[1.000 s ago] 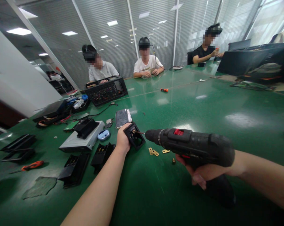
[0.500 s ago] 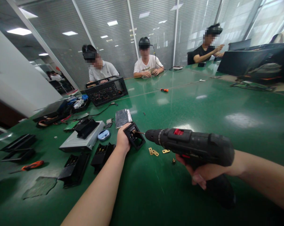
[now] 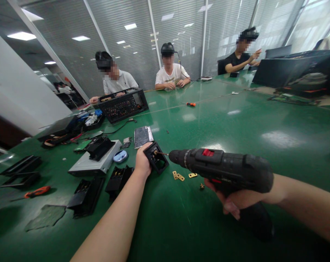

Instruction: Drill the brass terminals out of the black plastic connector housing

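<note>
My left hand (image 3: 143,160) grips a black rectangular plastic housing (image 3: 162,166), its open side tilted toward the right. Brass-coloured parts show inside it. In my right hand (image 3: 233,203) is a black cordless drill (image 3: 222,167), held level with its chuck pointing left. The thin bit reaches into the housing at the brass parts; whether its tip sits in a screw is too small to tell. Below the drill, several small brass plates (image 3: 178,176) lie on the green table (image 3: 176,225), with a small brass screw-like piece (image 3: 201,186) nearer to my right hand.
Left of my forearm are more black housings (image 3: 84,198), a silver drive box (image 3: 99,165), a round blue case (image 3: 120,156) and an orange screwdriver (image 3: 38,192). Another orange screwdriver (image 3: 191,104) lies farther back. Three co-workers sit across the table, one behind a black chassis (image 3: 124,105).
My hands, the drill and the housing look almost unmoved. A co-worker's hand at the far left has come into view beside the black chassis. The co-worker at right has shifted a hand slightly.
</note>
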Motion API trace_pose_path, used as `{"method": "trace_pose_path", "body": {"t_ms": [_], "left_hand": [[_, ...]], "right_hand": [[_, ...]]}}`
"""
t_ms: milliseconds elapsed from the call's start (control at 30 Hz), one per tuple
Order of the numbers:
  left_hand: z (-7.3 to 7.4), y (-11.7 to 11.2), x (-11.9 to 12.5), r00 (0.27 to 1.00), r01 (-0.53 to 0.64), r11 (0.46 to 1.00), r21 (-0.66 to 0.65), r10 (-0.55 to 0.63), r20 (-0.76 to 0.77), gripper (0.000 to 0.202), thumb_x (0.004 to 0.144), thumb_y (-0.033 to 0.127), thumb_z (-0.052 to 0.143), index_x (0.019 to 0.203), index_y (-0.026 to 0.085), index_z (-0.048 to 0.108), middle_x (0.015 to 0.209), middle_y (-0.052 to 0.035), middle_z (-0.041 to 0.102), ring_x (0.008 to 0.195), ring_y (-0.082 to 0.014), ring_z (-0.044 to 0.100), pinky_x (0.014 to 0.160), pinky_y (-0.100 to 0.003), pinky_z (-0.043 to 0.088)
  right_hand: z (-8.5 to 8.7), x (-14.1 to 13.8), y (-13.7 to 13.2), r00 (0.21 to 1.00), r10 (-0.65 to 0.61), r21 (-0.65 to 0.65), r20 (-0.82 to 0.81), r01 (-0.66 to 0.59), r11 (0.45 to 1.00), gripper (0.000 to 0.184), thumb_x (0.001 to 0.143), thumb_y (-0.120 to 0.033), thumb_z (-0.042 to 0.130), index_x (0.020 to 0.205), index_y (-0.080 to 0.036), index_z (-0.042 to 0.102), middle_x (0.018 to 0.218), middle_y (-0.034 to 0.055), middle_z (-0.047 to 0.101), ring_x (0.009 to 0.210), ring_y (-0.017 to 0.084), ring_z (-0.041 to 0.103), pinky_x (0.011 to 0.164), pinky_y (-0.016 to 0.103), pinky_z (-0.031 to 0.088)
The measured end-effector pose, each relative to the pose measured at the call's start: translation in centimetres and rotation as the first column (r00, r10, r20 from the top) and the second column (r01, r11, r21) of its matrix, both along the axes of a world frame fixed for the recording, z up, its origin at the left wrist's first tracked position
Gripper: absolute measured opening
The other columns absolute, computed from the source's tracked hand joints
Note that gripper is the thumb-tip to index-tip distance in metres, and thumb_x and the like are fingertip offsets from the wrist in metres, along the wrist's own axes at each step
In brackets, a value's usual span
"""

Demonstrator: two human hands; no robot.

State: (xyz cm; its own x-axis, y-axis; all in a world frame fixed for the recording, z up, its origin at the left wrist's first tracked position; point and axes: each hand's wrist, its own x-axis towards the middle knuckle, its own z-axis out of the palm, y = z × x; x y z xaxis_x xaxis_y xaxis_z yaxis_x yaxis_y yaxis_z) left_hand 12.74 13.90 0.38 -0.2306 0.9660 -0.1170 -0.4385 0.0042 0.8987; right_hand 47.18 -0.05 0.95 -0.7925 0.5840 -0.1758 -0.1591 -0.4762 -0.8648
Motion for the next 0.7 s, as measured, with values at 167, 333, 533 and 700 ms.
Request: {"method": "trace_pose_path", "body": {"t_ms": [167, 333, 533, 700], "left_hand": [[0.3, -0.2, 0.2, 1.0, -0.008, 1.0, -0.006, 0.008, 0.005, 0.025, 0.07, 0.036, 0.093, 0.083, 0.024, 0.075, 0.07, 0.0021, 0.074, 0.062, -0.0206, 0.069, 0.065, -0.031, 0.055], [0.4, -0.3, 0.2, 1.0, -0.007, 1.0, -0.007, 0.007, 0.018, 0.022, 0.073, 0.034, 0.092, 0.084, 0.023, 0.076, 0.071, 0.0016, 0.075, 0.063, -0.0207, 0.07, 0.066, -0.031, 0.056], [0.1, -0.2, 0.0, 1.0, 0.012, 1.0, 0.008, -0.012, -0.002, 0.024, 0.074, 0.035, 0.093, 0.085, 0.024, 0.075, 0.071, 0.0018, 0.074, 0.062, -0.0208, 0.069, 0.065, -0.032, 0.055], [-0.1, -0.2, -0.1, 1.0, 0.017, 1.0, 0.022, -0.017, -0.018, 0.029, 0.071, 0.038, 0.096, 0.086, 0.024, 0.075, 0.071, 0.0021, 0.074, 0.062, -0.02, 0.069, 0.063, -0.03, 0.055]], "right_hand": [[1.2, -0.5, -0.3, 0.999, -0.023, 0.007, 0.041, 0.023, 1.0, 0.067, 0.072, -0.008, 0.123, 0.126, -0.026, 0.087, 0.097, -0.007, 0.089, 0.078, 0.019, 0.097, 0.07, 0.024, 0.081], [1.4, -0.7, -0.3, 0.999, -0.008, 0.023, 0.053, 0.007, 1.0, 0.066, 0.072, -0.013, 0.123, 0.123, -0.024, 0.084, 0.089, -0.0067, 0.088, 0.074, 0.022, 0.095, 0.066, 0.028, 0.08], [1.9, -0.9, -0.9, 0.996, -0.071, 0.039, 0.052, 0.069, 0.997, 0.072, 0.07, -0.006, 0.122, 0.127, -0.023, 0.081, 0.089, -0.0073, 0.089, 0.075, 0.019, 0.094, 0.07, 0.024, 0.078], [1.6, -0.8, -0.6, 0.998, -0.026, 0.029, 0.058, 0.024, 0.999, 0.065, 0.07, -0.009, 0.122, 0.119, -0.022, 0.081, 0.087, -0.0064, 0.088, 0.072, 0.019, 0.093, 0.067, 0.026, 0.078]]}}
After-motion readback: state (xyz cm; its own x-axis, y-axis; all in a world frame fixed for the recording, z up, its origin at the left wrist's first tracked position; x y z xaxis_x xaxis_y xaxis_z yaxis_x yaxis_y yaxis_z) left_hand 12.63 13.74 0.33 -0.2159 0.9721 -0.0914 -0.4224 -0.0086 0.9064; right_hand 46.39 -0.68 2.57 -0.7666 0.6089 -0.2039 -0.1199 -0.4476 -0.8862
